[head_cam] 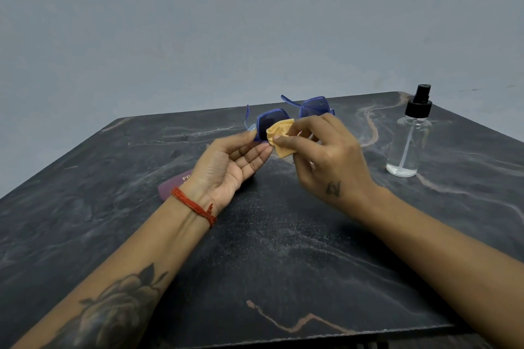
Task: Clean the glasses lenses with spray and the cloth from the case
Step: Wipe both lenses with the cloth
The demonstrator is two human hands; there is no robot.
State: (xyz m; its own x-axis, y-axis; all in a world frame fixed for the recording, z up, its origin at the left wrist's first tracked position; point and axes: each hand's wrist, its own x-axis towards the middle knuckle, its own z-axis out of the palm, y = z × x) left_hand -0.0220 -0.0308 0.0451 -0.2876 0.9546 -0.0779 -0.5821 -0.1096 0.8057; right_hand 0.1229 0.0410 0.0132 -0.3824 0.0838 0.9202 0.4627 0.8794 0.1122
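Blue-framed glasses [313, 107] with dark lenses are held up above the table, temples pointing away from me. My left hand [226, 166] grips the frame at the left lens edge, thumb on top. My right hand [326, 150] pinches a small orange cloth [279, 136] and holds it against the left lens, covering its lower right part. A clear spray bottle [408, 139] with a black pump top stands upright on the table to the right, apart from both hands.
A maroon glasses case [174, 185] lies on the dark marble table [269, 258], mostly hidden behind my left wrist. The table's front edge runs along the bottom of the view. A plain grey wall stands behind.
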